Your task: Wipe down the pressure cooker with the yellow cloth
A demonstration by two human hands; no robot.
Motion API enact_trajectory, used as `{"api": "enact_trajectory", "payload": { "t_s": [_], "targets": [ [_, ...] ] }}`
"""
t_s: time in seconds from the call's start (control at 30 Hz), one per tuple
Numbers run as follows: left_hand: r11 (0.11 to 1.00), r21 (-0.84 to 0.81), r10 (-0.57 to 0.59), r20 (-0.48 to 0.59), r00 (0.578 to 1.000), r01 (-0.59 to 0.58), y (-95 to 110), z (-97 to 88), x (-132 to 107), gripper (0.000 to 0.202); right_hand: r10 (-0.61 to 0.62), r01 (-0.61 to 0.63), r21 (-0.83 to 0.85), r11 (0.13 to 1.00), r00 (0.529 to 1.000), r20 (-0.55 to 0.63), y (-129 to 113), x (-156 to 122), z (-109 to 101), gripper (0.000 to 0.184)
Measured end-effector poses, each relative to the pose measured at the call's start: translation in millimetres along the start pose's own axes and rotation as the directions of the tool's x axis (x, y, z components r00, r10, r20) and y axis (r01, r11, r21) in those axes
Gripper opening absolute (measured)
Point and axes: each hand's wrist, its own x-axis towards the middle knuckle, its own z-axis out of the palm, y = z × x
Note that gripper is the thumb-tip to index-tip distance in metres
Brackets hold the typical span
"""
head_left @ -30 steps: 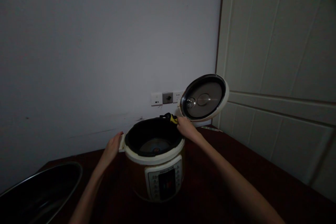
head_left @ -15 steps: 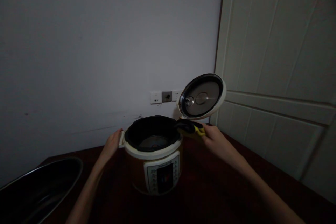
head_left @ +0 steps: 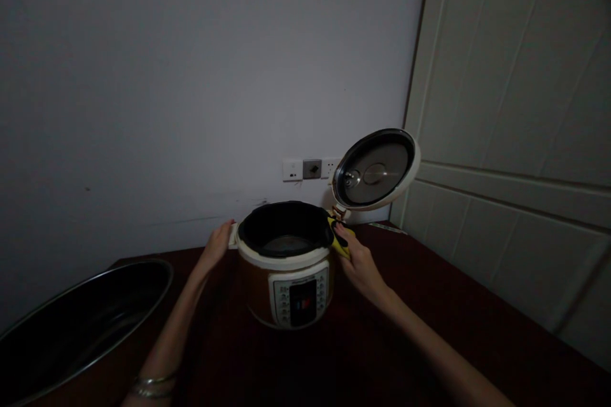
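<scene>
An electric pressure cooker [head_left: 252, 296] stands before me, brown-sided with a white rim and a control panel on its front. Its round lid [head_left: 377, 168] is tilted up at the back right, and a dark inner pot [head_left: 286, 245] sits inside. My left hand [head_left: 218, 247] is closed on the white handle [head_left: 233, 236] at the cooker's left side. At the right rim, my right hand [head_left: 357, 257] grips a yellow-and-black cloth [head_left: 340, 243] and presses it against the edge near the lid hinge. Part of the cloth is hidden by my fingers.
A large dark pan with a shiny rim [head_left: 90, 365] lies at the lower left on the dark red table [head_left: 420, 305]. Wall sockets [head_left: 312, 169] are behind the cooker. A white panelled door [head_left: 482, 203] borders the table on the right.
My right hand has brought the cloth down from above the pot's opening to the right outer rim. My left hand stays on the handle. The view has shifted slightly.
</scene>
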Motion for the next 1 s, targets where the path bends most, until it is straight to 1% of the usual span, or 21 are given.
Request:
{"api": "enact_trajectory", "payload": {
  "t_s": [0.1,0.2,0.3,0.37,0.43,0.5,0.57,0.6,0.63,0.67,0.7,0.73,0.77,0.8,0.83,0.87,0.9,0.93,1.0],
  "targets": [
    [1.000,-0.031,0.008,0.001,1.000,-0.008,-1,1.9,-1,0.042,-0.054,0.055,0.018,0.998,0.997,-0.049,-16,-14,0,0.056],
    [0.999,-0.037,0.017,-0.012,1.000,-0.017,-6,3.7,0,0.043,-0.152,0.152,-0.007,0.988,0.987,-0.047,-38,-28,0,0.067],
    [0.999,-0.038,0.029,-0.028,0.999,-0.030,-13,4.5,3,0.045,-0.233,0.233,-0.049,0.971,0.972,0.000,-61,-35,7,0.078],
    [0.999,-0.032,0.026,-0.012,1.000,-0.026,-16,4.6,5,0.047,-0.273,0.276,-0.068,0.959,0.961,0.050,-77,-35,14,0.077],
    [1.000,-0.009,0.006,0.023,1.000,-0.005,-16,4.4,8,0.049,-0.302,0.311,-0.076,0.947,0.946,0.116,-92,-31,22,0.072],
    [0.999,0.033,-0.038,0.017,0.999,0.037,-11,2.7,8,0.051,-0.321,0.336,-0.051,0.940,0.927,0.193,-106,-24,28,0.065],
    [0.995,0.072,-0.062,-0.063,0.996,0.066,2,-2.2,4,0.054,-0.349,0.349,0.049,0.936,0.900,0.260,-117,-15,28,0.059],
    [0.996,0.079,-0.040,-0.115,0.993,0.050,12,-6.4,-1,0.056,-0.364,0.344,0.119,0.931,0.892,0.270,-122,-11,25,0.057],
    [0.997,0.076,-0.001,-0.157,0.988,0.013,23,-11.6,-7,0.059,-0.381,0.340,0.192,0.921,0.889,0.254,-125,-6,21,0.056],
    [0.996,0.057,0.075,-0.172,0.982,-0.066,36,-17.6,-16,0.061,-0.393,0.336,0.260,0.905,0.895,0.212,-127,-1,16,0.054],
    [0.986,0.019,0.164,-0.160,0.973,-0.163,50,-23.8,-27,0.061,-0.381,0.322,0.312,0.894,0.912,0.151,-129,4,9,0.051],
    [0.971,-0.037,0.231,-0.084,0.969,-0.235,64,-29.6,-39,0.060,-0.348,0.301,0.345,0.889,0.934,0.083,-130,10,3,0.045],
    [0.953,-0.123,0.282,0.038,0.959,-0.276,78,-34.3,-52,0.059,-0.302,0.274,0.364,0.890,0.953,0.019,-131,15,-4,0.039],
    [0.931,-0.215,0.335,0.174,0.926,-0.296,91,-37.3,-65,0.058,-0.255,0.247,0.373,0.894,0.967,-0.030,-132,20,-10,0.032],
    [0.914,-0.258,0.383,0.288,0.878,-0.314,102,-38.5,-78,0.057,-0.213,0.221,0.379,0.898,0.975,-0.064,-133,25,-15,0.025],
    [0.917,-0.239,0.390,0.376,0.841,-0.318,111,-37.9,-89,0.056,-0.184,0.202,0.383,0.901,0.979,-0.082,-134,29,-19,0.018],
    [0.923,-0.202,0.384,0.404,0.830,-0.329,118,-35.9,-98,0.052,-0.174,0.197,0.389,0.900,0.980,-0.093,-136,33,-21,0.013],
    [0.926,-0.165,0.376,0.408,0.832,-0.338,123,-33.2,-105,0.045,-0.177,0.201,0.400,0.894,0.979,-0.097,-137,36,-22,0.010],
    [0.932,-0.114,0.360,0.369,0.857,-0.343,126,-29.6,-112,0.031,-0.183,0.202,0.425,0.883,0.979,-0.085,-140,39,-20,0.009]
  ]
}}
